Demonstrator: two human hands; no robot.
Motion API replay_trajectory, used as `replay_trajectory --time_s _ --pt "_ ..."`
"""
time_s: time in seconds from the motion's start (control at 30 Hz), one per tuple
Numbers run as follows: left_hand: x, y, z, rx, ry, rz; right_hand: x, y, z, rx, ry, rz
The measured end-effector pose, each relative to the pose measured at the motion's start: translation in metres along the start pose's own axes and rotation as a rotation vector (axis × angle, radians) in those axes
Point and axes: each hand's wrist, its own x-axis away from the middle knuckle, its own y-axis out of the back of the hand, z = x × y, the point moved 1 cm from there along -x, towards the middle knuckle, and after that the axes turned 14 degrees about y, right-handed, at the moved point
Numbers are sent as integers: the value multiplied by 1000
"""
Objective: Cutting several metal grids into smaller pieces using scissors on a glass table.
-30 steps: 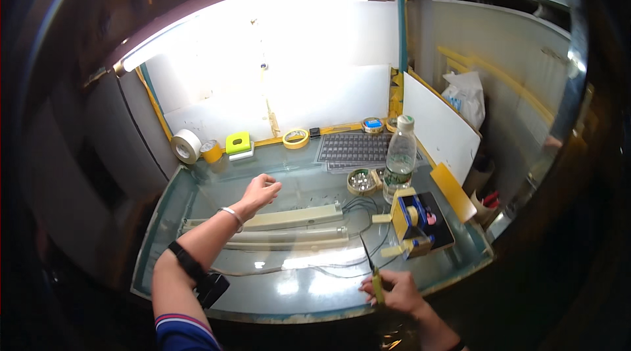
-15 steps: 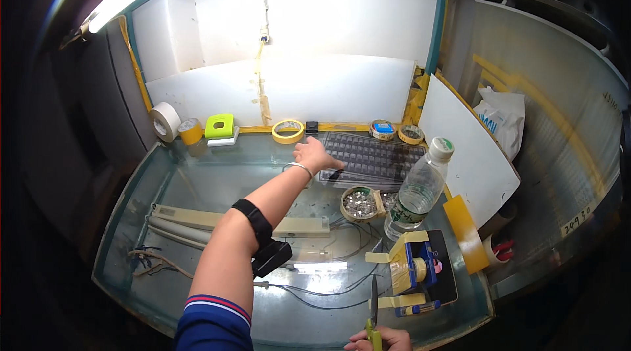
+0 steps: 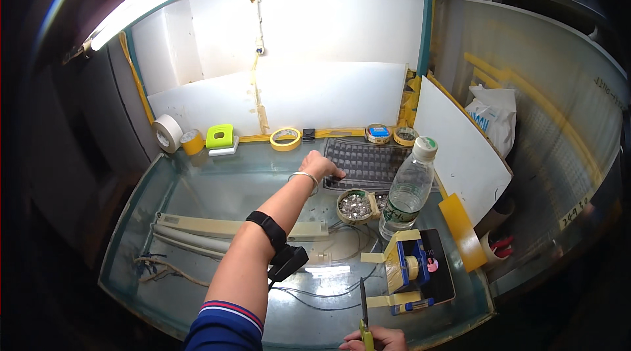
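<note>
My left hand (image 3: 320, 165) reaches far across the glass-topped table, at the left edge of a thin, dark keyboard cover (image 3: 368, 162). Its fingers are curled and its thumb lies against that edge; the fingertips are partly hidden. At the lower edge of the picture, my right hand (image 3: 388, 338) is closed round the yellow-green handle of a pair of scissors (image 3: 364, 302). Their long dark blades point up and away from me. Close to the keyboard cover stands a round tub of small shiny metal pieces (image 3: 355, 206).
A clear bottle (image 3: 407, 193) stands upright right of the tub. Nearer are a blue tape dispenser (image 3: 413, 256) and a dark tablet (image 3: 439, 272). Tape rolls (image 3: 286, 139) and a green hole punch (image 3: 219, 136) line the back. Long pale bars (image 3: 227, 226) and cables lie mid-left.
My left hand's fingers have drawn in from a spread pose to a curled one at the keyboard cover's edge. The view has shifted slightly; the scissors stay in my right hand.
</note>
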Motion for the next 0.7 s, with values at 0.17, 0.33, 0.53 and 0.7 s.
replay_trajectory --time_s 0.17,0.33,0.53,0.7 --pt "10 -10 -4 10 -68 -154 1 1 -1 26 -9 9" --pt "-19 -17 15 477 -305 97 1 -4 6 63 -34 23" --pt "9 -1 15 883 -445 296 2 0 0 38 -3 31" --pt "22 25 4 1070 -686 228 0 5 2 43 4 97"
